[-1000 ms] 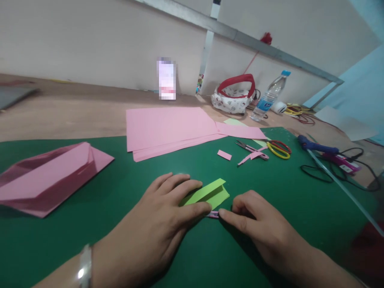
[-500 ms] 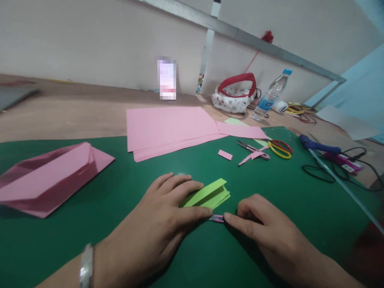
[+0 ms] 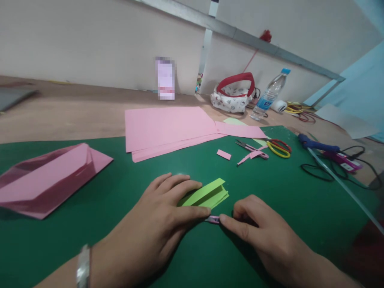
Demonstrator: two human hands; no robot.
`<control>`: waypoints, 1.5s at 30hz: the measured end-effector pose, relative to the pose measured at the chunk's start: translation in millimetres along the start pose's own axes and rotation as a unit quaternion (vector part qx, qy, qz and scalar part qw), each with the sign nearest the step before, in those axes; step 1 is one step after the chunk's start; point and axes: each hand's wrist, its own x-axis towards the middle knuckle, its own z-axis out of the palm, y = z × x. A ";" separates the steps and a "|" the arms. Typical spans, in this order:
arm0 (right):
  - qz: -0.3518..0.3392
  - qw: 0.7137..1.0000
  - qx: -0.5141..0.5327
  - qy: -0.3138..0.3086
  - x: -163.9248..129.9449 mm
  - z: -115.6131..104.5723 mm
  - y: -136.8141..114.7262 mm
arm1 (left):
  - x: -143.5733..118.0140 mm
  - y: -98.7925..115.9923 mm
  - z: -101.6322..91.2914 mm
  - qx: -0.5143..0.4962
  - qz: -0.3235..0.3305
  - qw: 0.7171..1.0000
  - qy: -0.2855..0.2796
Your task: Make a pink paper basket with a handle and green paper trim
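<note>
My left hand [image 3: 163,218] rests over a folded strip of bright green paper [image 3: 207,196], with its fingers along the far side and the thumb on the near side, holding the strip on the green mat [image 3: 168,264]. In my right hand [image 3: 264,232] is a small pink utility knife [image 3: 214,219], pinched at thumb and curled fingers. The front end of the knife points left, close to my left thumb and the near edge of the green paper. Part of its blade is hidden there.
A folded pink paper shape [image 3: 57,180] sits at left. Pink sheets [image 3: 168,128] lie at the back. Scissors [image 3: 279,148] and pink scraps [image 3: 224,155] are beyond my right hand. Farther right are a blue glue gun [image 3: 319,144], a water bottle [image 3: 268,96] and a pouch [image 3: 231,100].
My right hand and the knife have shifted slightly left, closer to my left thumb. My left hand stays on the green paper. The whole view has drifted a little.
</note>
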 end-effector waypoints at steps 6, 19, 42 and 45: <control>0.044 0.999 0.022 -0.001 2.0 1.3 -5.8 | -0.7 0.0 0.8 -0.008 0.002 1.000 0.000; -0.023 1.000 0.015 -0.010 5.3 6.4 -10.2 | 2.1 1.5 -2.5 -0.021 0.001 1.000 0.002; -0.091 0.995 -0.034 -0.004 11.8 2.6 0.0 | -12.3 -13.6 -12.7 -0.002 -0.026 0.999 -0.042; -0.106 0.993 -0.048 -0.001 12.2 2.2 0.2 | -10.8 -11.3 -13.1 0.012 -0.018 0.999 -0.050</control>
